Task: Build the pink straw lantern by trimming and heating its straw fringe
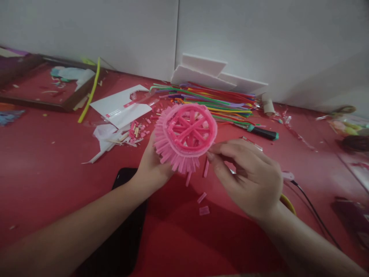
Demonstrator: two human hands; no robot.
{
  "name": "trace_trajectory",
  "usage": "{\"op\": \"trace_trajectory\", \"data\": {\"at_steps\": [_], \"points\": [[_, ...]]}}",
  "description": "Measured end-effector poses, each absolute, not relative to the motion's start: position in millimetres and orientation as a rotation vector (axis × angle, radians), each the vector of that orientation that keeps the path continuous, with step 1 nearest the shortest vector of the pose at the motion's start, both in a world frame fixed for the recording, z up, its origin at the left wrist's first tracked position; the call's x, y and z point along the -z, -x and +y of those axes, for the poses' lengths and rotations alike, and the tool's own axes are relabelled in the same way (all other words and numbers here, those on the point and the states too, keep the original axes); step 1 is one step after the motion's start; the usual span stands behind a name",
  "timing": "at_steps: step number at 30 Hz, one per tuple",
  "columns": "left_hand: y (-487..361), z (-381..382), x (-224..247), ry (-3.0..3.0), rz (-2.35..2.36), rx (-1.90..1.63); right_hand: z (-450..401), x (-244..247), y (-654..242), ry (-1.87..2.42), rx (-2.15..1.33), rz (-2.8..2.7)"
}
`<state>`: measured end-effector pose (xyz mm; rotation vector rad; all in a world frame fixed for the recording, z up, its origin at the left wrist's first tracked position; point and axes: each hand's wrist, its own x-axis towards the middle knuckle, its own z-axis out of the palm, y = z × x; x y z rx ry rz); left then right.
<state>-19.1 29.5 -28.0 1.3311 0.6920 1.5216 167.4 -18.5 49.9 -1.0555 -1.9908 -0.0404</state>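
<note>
The pink fringed wheel (190, 132) is above the tabletop (178, 246), left grip (155, 169) clasped behind it, right grip (250, 175) pinching its lower-right rim, while a dark-framed tray (31, 103) holds pale crumpled scraps (73, 73).

The wheel (190, 132) is pink (spokes (198, 125) hotter); pipe cleaners (221, 102) behind it are red, green, yellow; the table (43, 154) beneath, red.

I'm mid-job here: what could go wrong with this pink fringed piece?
Two risks, as I judge it. The left hand supports the pink fringed piece, so too tight a grip might bend it. The right hand has its fingers at the rim, so a careless tug could dislodge a strip.
</note>
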Motion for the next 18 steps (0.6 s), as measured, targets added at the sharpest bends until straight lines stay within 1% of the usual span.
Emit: {"op": "trace_trajectory", "data": {"at_steps": [7, 18], "points": [[23.3, 28.8, 33.2, -1.368, 0.657, -1.508, -17.8, -48.1, -172.3, 1.046, 0.040, -2.029], [24.0, 27.3, 24.9, -1.405, 0.713, -1.458, -17.8, -47.4, -174.5, 1.037, 0.047, -2.052]]}}
